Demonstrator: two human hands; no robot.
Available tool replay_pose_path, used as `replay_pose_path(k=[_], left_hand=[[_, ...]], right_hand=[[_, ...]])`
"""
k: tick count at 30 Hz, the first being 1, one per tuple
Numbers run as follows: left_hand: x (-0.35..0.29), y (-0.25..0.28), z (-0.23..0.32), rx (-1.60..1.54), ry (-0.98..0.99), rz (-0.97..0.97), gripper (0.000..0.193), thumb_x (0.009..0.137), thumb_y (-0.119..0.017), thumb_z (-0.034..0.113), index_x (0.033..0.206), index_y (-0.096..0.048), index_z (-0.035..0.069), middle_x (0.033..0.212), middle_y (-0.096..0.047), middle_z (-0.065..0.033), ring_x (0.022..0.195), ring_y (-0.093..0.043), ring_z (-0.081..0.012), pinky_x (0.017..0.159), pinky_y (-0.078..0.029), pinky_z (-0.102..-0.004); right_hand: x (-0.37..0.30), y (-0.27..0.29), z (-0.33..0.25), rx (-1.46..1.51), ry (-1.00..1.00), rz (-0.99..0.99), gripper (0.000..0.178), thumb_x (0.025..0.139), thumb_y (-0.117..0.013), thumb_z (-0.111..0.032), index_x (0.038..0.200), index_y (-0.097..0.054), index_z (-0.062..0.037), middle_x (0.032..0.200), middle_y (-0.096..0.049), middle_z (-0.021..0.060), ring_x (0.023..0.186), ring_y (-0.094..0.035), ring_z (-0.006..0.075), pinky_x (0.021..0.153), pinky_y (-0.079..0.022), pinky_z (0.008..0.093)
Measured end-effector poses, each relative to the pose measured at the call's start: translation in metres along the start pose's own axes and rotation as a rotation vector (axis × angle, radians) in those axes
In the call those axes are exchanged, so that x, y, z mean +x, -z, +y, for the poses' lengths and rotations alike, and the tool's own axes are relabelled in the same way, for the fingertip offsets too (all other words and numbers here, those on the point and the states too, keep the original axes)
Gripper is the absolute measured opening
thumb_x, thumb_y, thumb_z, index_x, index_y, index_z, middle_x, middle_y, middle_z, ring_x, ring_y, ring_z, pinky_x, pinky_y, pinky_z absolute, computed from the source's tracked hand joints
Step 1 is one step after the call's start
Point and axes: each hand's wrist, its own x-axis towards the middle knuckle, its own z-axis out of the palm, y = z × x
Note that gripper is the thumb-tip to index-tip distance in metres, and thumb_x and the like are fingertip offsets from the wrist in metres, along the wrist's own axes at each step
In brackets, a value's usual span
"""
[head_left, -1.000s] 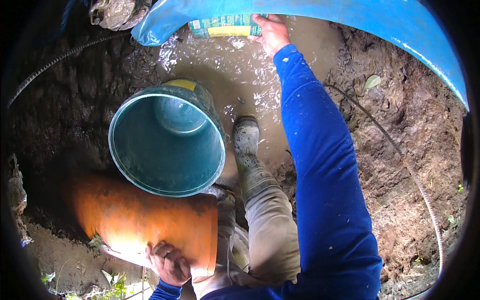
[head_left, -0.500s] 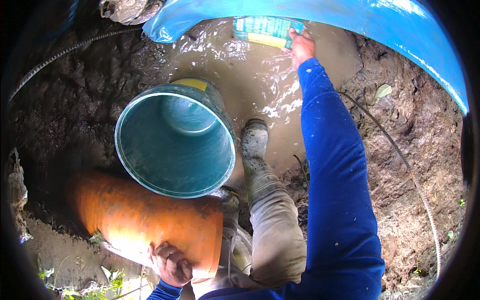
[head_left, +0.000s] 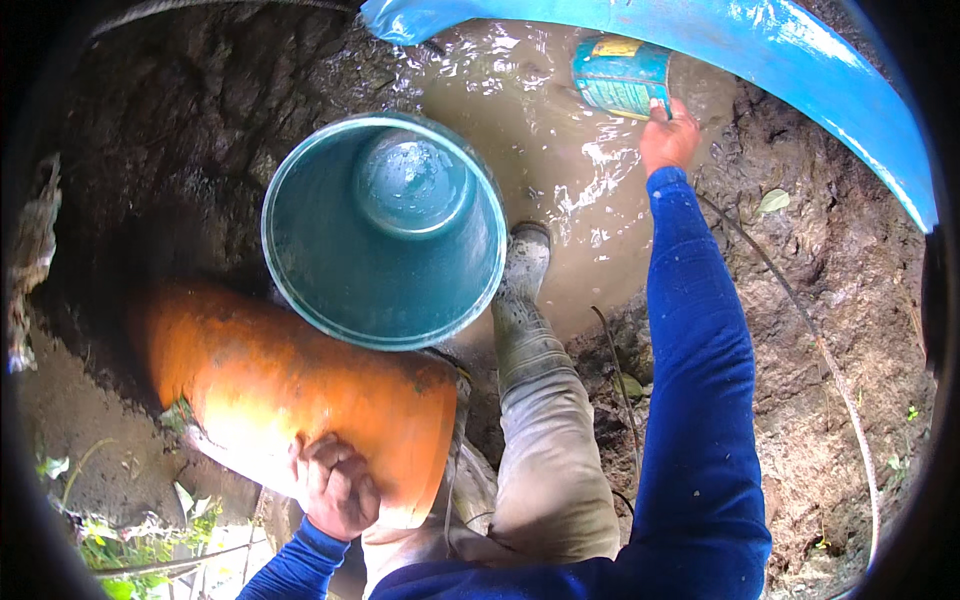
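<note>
My right hand (head_left: 670, 135) is closed on the rim of a green cylindrical can (head_left: 620, 78) with a yellow patch. The can lies on its side at the surface of muddy brown water (head_left: 500, 105), with part of it below the water. Left of my leg stands a large green bucket (head_left: 330, 235), its mouth tilted up toward me and a little wetness at its bottom. An orange pipe (head_left: 290, 370) lies beside the bucket. Against its near side rests my left hand (head_left: 338, 487), fingers curled in and nothing visible in them.
A blue plastic sheet (head_left: 740, 55) curves along the far side of the water. My muddy boot (head_left: 526, 262) stands at the water's edge. Thin rods (head_left: 800, 300) stick out of the muddy bank at right. Green plants (head_left: 150, 550) grow at lower left.
The can has turned in my right hand, its yellow patch now at the top. My view has shifted, so the bucket and can appear farther right. My left hand stays on the pipe.
</note>
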Motion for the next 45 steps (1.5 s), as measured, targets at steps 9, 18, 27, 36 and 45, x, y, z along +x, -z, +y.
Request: replay_pose_path(k=[9,18,27,36,45], left_hand=[[-0.004,-0.001,-0.003,-0.008,0.001,0.077,0.024,0.077,-0.072,0.013,0.101,-0.072,0.009,0.116,-0.069,-0.0113,0.124,-0.066,-0.0364,0.126,-0.033,-0.0612],[-0.010,-0.002,-0.006,-0.067,-0.027,0.157,0.027,0.078,-0.075,0.015,0.104,-0.071,0.009,0.120,-0.068,-0.0099,0.125,-0.063,-0.0328,0.126,-0.035,-0.0597],[-0.019,-0.006,-0.012,-0.038,-0.056,0.227,0.030,0.084,-0.073,0.023,0.111,-0.070,0.009,0.122,-0.067,-0.0127,0.125,-0.063,-0.0341,0.126,-0.037,-0.0568],[-0.023,-0.014,-0.017,-0.089,-0.082,0.303,0.034,0.086,-0.074,0.027,0.114,-0.072,0.009,0.118,-0.066,-0.0123,0.127,-0.061,-0.0325,0.127,-0.037,-0.0546],[-0.024,-0.021,-0.020,-0.096,-0.078,0.335,0.039,0.086,-0.074,0.030,0.119,-0.075,0.008,0.122,-0.067,-0.0134,0.129,-0.061,-0.0329,0.127,-0.036,-0.0548]], right_hand=[[-0.061,0.152,-0.015,-0.268,0.556,-0.085,0.011,0.098,-0.073,-0.012,0.096,-0.072,-0.0016,0.098,-0.071,0.0196,0.097,-0.066,0.0441,0.096,-0.048,0.0533],[-0.147,0.277,-0.093,-0.304,0.786,-0.473,0.009,0.091,-0.076,-0.006,0.091,-0.068,-0.0032,0.096,-0.066,0.0178,0.100,-0.062,0.0445,0.092,-0.052,0.0527],[-0.204,0.324,-0.193,-0.349,1.044,-0.889,0.014,0.094,-0.074,-0.018,0.089,-0.068,-0.0062,0.097,-0.068,0.0149,0.104,-0.064,0.0409,0.092,-0.054,0.0514],[-0.224,0.312,-0.270,-0.741,1.210,-1.228,0.028,0.105,-0.062,-0.033,0.104,-0.076,-0.0086,0.116,-0.077,0.0114,0.123,-0.066,0.0356,0.098,-0.054,0.0563],[-0.214,0.309,-0.316,-0.842,1.254,-1.319,0.028,0.105,-0.062,-0.033,0.100,-0.076,-0.0088,0.110,-0.078,0.0126,0.117,-0.070,0.0355,0.093,-0.057,0.0584]])
